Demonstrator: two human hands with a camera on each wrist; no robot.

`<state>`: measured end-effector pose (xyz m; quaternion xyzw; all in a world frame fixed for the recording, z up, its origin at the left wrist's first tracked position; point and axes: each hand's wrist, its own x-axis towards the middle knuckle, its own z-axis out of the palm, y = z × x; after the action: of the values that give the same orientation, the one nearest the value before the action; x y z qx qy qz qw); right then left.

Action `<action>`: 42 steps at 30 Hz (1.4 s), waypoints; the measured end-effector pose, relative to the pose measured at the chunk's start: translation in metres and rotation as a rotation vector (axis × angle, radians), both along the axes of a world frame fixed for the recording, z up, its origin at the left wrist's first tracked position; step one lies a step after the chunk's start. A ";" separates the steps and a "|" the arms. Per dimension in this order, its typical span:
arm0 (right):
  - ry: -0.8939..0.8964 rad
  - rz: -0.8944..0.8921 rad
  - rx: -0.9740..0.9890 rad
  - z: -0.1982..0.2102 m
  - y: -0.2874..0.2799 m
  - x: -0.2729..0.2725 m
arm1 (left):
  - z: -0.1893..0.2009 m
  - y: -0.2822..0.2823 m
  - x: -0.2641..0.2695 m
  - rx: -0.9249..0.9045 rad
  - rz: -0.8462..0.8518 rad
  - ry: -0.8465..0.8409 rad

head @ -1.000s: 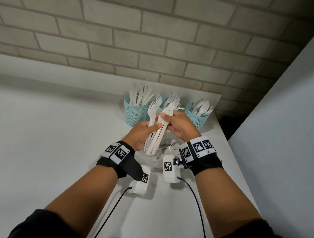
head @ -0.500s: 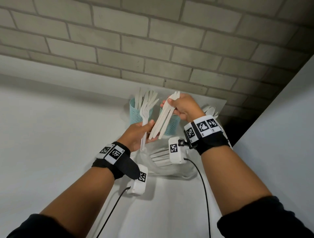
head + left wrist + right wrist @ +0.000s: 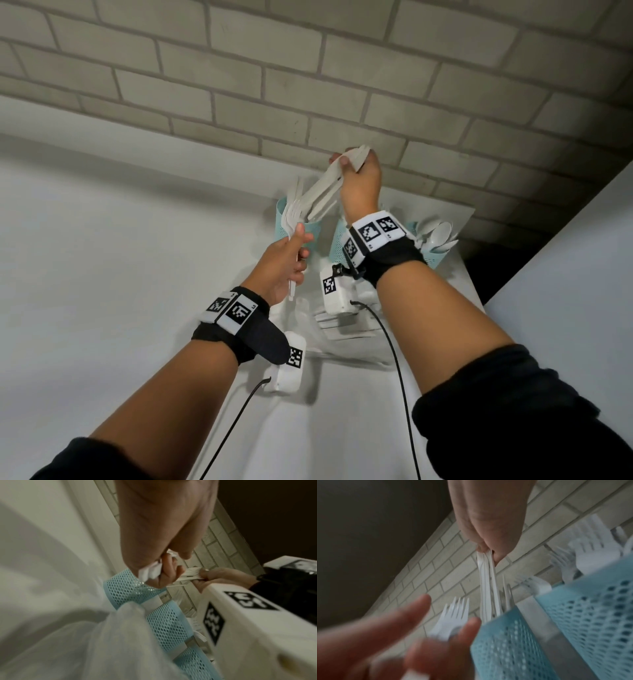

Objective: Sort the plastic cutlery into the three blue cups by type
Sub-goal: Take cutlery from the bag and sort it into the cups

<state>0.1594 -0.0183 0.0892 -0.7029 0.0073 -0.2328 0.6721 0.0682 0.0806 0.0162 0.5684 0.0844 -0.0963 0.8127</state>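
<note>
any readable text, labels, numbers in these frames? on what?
None: no words, brands or numbers show in any view.
Left wrist band: black-and-white square code markers, no letters.
Right wrist band: the same kind of markers.
White camera boxes under both wrists: one marker each, no print.
Blue cups and cutlery: plain, no label seen.

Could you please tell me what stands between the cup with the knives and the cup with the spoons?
A third blue cup stands between the knife cup and the spoon cup; the right wrist largely hides it in the head view.
</note>
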 end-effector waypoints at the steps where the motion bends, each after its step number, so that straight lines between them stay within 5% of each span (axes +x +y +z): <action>1: 0.031 0.013 -0.055 -0.008 0.005 0.002 | 0.001 0.002 0.000 -0.047 -0.008 0.019; 7: 0.213 0.151 -0.427 -0.032 0.007 0.007 | -0.003 0.012 0.002 -0.193 -0.078 0.045; 15: -0.022 0.096 -0.379 -0.024 -0.007 -0.015 | -0.008 0.004 0.002 -0.163 -0.117 0.004; 23: -0.007 0.023 -0.195 -0.040 -0.060 -0.051 | 0.000 -0.012 -0.009 -0.108 -0.267 -0.039; 30: 0.382 0.466 -0.042 -0.045 -0.091 -0.075 | 0.003 -0.040 -0.020 0.056 -0.399 -0.064; 38: 0.385 0.319 -0.110 -0.042 -0.095 -0.078 | 0.002 -0.045 -0.019 0.148 -0.358 -0.082; 42: 0.262 0.049 -0.067 -0.019 -0.107 -0.063 | 0.005 -0.041 -0.012 0.132 -0.205 -0.089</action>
<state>0.0968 -0.1255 0.0701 -0.7493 0.0700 -0.1227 0.6470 0.0559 0.0394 0.0211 0.6298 -0.0041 -0.1481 0.7625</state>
